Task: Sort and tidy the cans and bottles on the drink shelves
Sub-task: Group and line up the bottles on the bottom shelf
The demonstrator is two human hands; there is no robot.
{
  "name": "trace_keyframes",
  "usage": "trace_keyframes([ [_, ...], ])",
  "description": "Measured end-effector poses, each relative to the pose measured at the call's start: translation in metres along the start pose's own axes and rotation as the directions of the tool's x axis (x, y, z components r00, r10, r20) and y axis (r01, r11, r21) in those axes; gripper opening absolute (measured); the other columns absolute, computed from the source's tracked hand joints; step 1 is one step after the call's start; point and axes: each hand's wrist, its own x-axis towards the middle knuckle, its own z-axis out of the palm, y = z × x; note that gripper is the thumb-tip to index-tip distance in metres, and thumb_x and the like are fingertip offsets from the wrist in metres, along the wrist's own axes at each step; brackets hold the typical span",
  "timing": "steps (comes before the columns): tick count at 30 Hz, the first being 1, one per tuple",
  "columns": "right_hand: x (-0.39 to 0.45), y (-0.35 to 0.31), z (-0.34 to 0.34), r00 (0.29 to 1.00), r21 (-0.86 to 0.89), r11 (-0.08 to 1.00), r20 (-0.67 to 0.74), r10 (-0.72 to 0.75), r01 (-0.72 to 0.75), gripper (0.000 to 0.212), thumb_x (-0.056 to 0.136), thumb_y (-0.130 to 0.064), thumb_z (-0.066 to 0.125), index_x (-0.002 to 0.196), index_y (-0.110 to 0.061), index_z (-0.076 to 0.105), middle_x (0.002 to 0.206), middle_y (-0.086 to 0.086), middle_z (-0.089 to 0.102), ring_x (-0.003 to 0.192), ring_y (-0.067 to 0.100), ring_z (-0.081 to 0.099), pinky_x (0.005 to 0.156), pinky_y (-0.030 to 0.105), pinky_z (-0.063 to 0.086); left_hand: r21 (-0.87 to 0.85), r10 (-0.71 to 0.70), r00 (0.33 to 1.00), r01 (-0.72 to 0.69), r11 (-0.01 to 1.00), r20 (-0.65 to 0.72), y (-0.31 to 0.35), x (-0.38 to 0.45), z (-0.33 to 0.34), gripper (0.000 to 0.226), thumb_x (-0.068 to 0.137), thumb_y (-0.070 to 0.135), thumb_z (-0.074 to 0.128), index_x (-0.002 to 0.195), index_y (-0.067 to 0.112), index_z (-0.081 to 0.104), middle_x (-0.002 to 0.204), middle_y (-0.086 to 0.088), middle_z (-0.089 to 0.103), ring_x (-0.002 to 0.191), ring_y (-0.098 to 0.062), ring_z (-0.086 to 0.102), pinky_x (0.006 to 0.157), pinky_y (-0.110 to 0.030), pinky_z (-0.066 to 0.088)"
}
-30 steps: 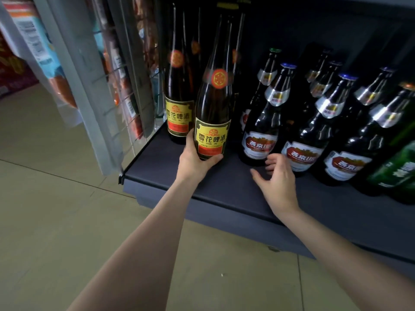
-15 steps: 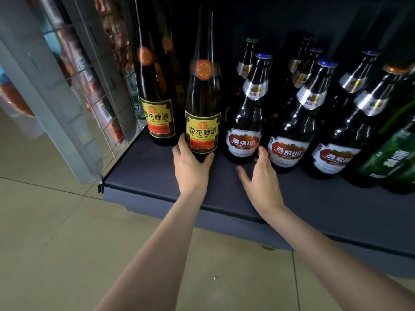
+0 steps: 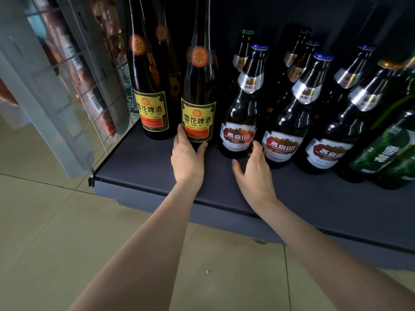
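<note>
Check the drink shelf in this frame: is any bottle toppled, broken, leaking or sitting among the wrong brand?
Nothing toppled, broken or leaking. One oddity: behind the blue-capped bottle stands a green-capped bottle, the only green cap among those blue ones. The left hand grips an upright yellow-label bottle.
</note>
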Motion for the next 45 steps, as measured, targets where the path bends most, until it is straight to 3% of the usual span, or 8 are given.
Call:
trace_keyframes([
  [9, 0.01, -0.026, 0.018, 0.96, 0.079, 0.975, -0.176, 0.219, -0.208, 0.055, 0.088, -0.023, 0.063, 0.131, -0.001, 0.036, 0.125, 0.015, 0.05, 0.116, 0.027, 0.047, 0.093, 0.034, 0.043, 0.0, 0.027, 1.0, -0.027, 1.0, 0.014, -0.001, -0.001, 0.0, 0.079, 0.085, 0.026, 0.065, 0.146, 0.008, 0.019, 0.145, -0.011, 0.034, 0.132, -0.026, 0.036, 0.103, -0.032, 0.032],
  [12, 0.011, -0.026, 0.021, 0.957, 0.057, 0.978, -0.204, 0.208, -0.201, 0.051, 0.087, -0.025, 0.064, 0.124, -0.001, 0.039, 0.121, 0.015, 0.05, 0.113, 0.028, 0.048, 0.093, 0.036, 0.043, 0.1, 0.037, 0.999, -0.037, 0.994, 0.003, -0.001, -0.001, 0.005, 0.089, 0.081, 0.036, 0.068, 0.146, 0.007, 0.015, 0.145, -0.009, 0.035, 0.135, -0.023, 0.032, 0.113, -0.037, 0.015],
  [14, 0.011, -0.026, 0.022, 0.956, 0.042, 0.979, -0.213, 0.202, -0.198, 0.051, 0.087, -0.026, 0.064, 0.124, -0.001, 0.039, 0.12, 0.015, 0.05, 0.112, 0.028, 0.048, 0.093, 0.036, 0.043, 0.103, 0.017, 1.0, -0.015, 0.995, -0.02, -0.001, 0.001, 0.007, 0.084, 0.082, 0.034, 0.066, 0.145, 0.008, 0.017, 0.144, -0.008, 0.038, 0.134, -0.021, 0.034, 0.114, -0.038, 0.011],
  [20, 0.012, -0.024, 0.025, 0.951, 0.088, 0.977, -0.227, 0.211, -0.196, 0.05, 0.085, -0.028, 0.066, 0.121, -0.005, 0.041, 0.118, 0.011, 0.054, 0.109, 0.027, 0.049, 0.091, 0.039, 0.043, 0.036, 0.024, 0.999, -0.023, 0.999, -0.044, -0.001, 0.002, 0.007, 0.077, 0.084, 0.026, 0.066, 0.144, 0.006, 0.021, 0.14, -0.012, 0.041, 0.131, -0.027, 0.036, 0.113, -0.036, 0.016],
  [27, 0.018, -0.031, 0.033, 0.924, 0.05, 0.955, -0.242, 0.296, -0.293, 0.056, 0.083, -0.037, 0.066, 0.123, -0.009, 0.039, 0.125, 0.005, 0.052, 0.117, 0.026, 0.044, 0.094, 0.038, 0.033, 0.004, 0.01, 0.999, -0.01, 1.0, -0.049, -0.002, 0.002, 0.008, 0.078, 0.084, 0.022, 0.067, 0.145, 0.007, 0.021, 0.139, -0.014, 0.04, 0.128, -0.031, 0.038, 0.107, -0.036, 0.027],
  [37, 0.018, -0.03, 0.035, 0.923, 0.047, 0.955, -0.247, 0.294, -0.292, 0.057, 0.083, -0.038, 0.066, 0.125, -0.01, 0.039, 0.125, 0.005, 0.053, 0.118, 0.025, 0.044, 0.095, 0.038, 0.032, 0.021, 0.012, 0.997, -0.011, 1.0, -0.077, -0.004, 0.003, 0.009, 0.077, 0.085, 0.02, 0.065, 0.145, 0.003, 0.02, 0.138, -0.018, 0.041, 0.127, -0.032, 0.039, 0.107, -0.037, 0.027],
  [41, 0.015, -0.027, 0.026, 0.95, 0.087, 0.967, -0.185, 0.254, -0.241, 0.05, 0.085, -0.032, 0.066, 0.122, -0.009, 0.04, 0.123, 0.005, 0.053, 0.115, 0.024, 0.046, 0.095, 0.036, 0.034, 0.046, 0.024, 0.997, -0.021, 0.999, -0.068, -0.003, 0.002, 0.008, 0.077, 0.086, 0.021, 0.064, 0.145, 0.002, 0.018, 0.138, -0.019, 0.04, 0.126, -0.034, 0.039, 0.106, -0.036, 0.027],
  [45, -0.002, -0.004, 0.001, 0.976, 0.063, 0.993, -0.189, 0.11, -0.1, 0.03, 0.088, -0.03, 0.062, 0.106, -0.009, 0.05, 0.1, 0.002, 0.059, 0.094, 0.018, 0.055, 0.072, 0.028, 0.043, 0.039, -0.017, 0.993, 0.022, 0.999, -0.119, 0.001, -0.007, 0.005, 0.068, 0.084, 0.019, 0.066, 0.138, 0.001, 0.029, 0.132, -0.02, 0.041, 0.119, -0.036, 0.045, 0.1, -0.038, 0.033],
])
